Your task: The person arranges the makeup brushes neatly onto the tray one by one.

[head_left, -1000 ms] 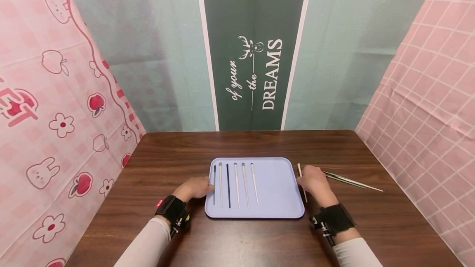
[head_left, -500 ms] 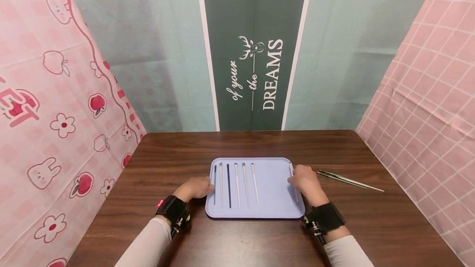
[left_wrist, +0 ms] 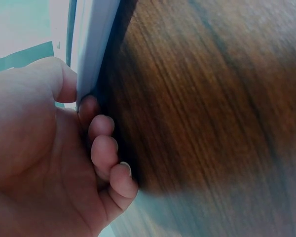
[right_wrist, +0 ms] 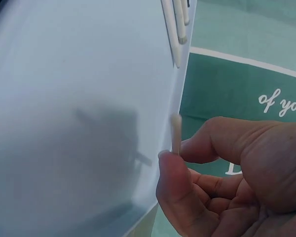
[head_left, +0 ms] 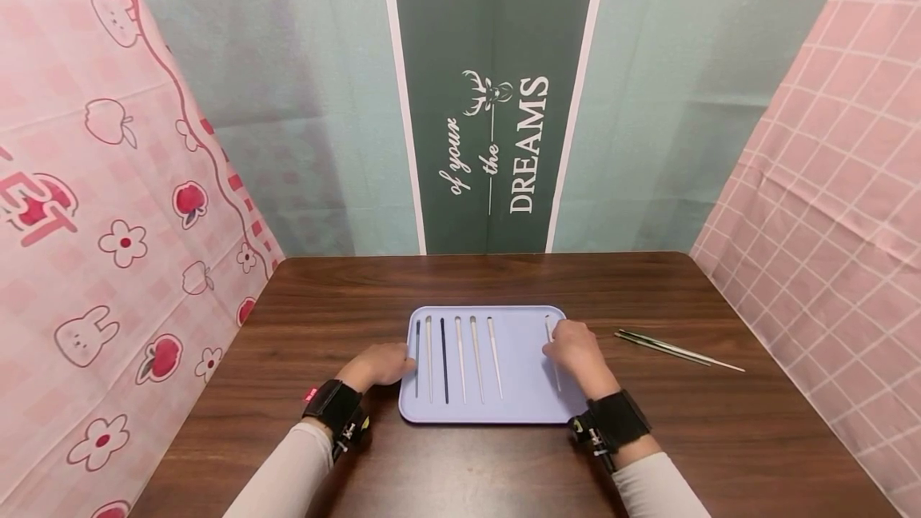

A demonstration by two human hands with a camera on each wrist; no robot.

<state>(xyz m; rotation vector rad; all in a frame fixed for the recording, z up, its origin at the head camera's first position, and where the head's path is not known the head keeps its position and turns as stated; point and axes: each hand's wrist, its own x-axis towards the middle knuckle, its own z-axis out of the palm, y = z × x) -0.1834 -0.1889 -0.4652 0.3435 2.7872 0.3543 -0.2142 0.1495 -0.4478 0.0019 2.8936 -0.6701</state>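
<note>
Brush work is in hand on the worktop [head_left: 338, 286]: the step looks like bringing one more pale brush [right_wrist: 176, 129] to the lilac tray [head_left: 521, 358]. The right hand [head_left: 573, 350] pinches that brush between thumb and forefinger, over the tray's right part, its handle running nearly parallel to the row of six brushes [head_left: 444, 362] on the left. Whether its lower end touches the tray floor, I cannot tell.

The left hand [head_left: 377, 363] is clamped on the tray's left rim, thumb on the inner side and fingers on the outside (a steadying grip, I judge). The next move probably calls for shifting the brush left, keeping it in line with the row, then laying it down gently without nudging its neighbours.

A wide stretch of tray floor separates the row's last brush from the held one, giving room sideways. The raised rim bounds the tray all round, and the far edge is near the brush tips. Greenish sticks [head_left: 665, 346] lie on the worktop, well apart from the tray's right edge.
</note>
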